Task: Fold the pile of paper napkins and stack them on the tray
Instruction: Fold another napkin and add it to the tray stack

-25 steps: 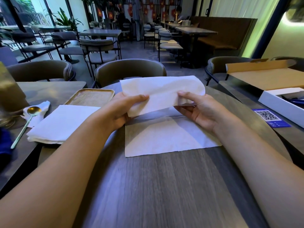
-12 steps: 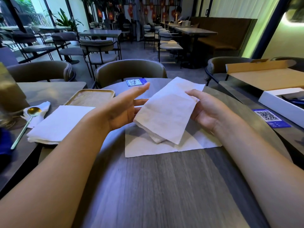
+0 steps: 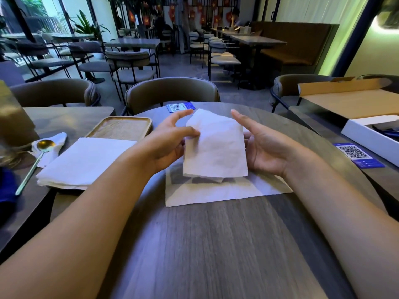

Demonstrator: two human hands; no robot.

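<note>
A café or restaurant dining room: rows of tables with padded chairs [image 3: 131,59] fill the far floor, a long banquette [image 3: 295,44] lines the right wall, and QR-code cards [image 3: 356,154] lie on the surfaces.

Both hands, left hand [image 3: 166,145] and right hand [image 3: 267,149], hold a folded napkin [image 3: 216,147] above a flat napkin [image 3: 216,190].

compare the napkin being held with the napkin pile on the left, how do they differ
The held napkin is folded small and lifted above the table, the left hand pinching its edge; the napkin pile lies flat on the table with nothing touching it. The held napkin is creased and narrower; the pile is broad, smooth and many sheets thick. Both are white paper.
</note>
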